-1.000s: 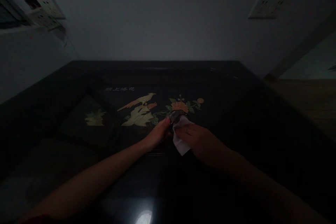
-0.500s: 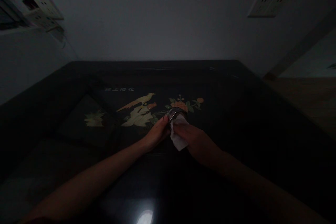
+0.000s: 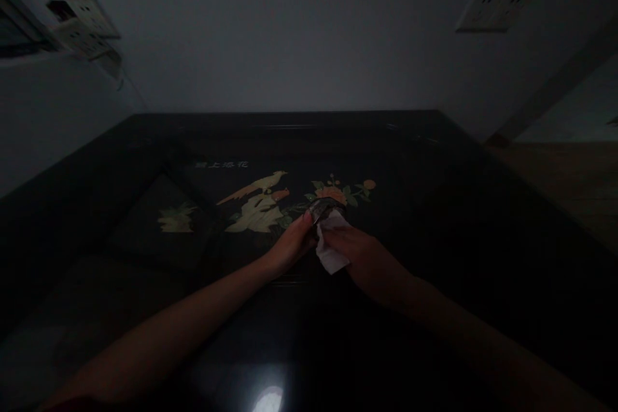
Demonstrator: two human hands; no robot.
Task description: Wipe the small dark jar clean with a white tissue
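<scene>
Over the middle of a dark glossy table (image 3: 415, 232), my left hand (image 3: 292, 244) is closed on the near left edge of a small dark, shiny, rounded object (image 3: 320, 206). In the dim light its kind cannot be made out. My right hand (image 3: 369, 261) pinches a white tissue (image 3: 333, 257) and presses it against the object's near right side. Part of the tissue hangs down below the fingers. Both hands hide the lower part of the object.
A picture of a bird (image 3: 261, 185) and flowers (image 3: 333, 193) decorates the tabletop, with characters (image 3: 222, 165) above it. Behind stands a pale wall (image 3: 290, 32) with sockets (image 3: 495, 9) on the right and more sockets (image 3: 89, 22) on the left. A light reflection (image 3: 268, 399) shines at the front.
The view has shifted very slightly. The object has turned a little in my left hand, and the bright streak across it is gone. The tissue stays pressed to it.
</scene>
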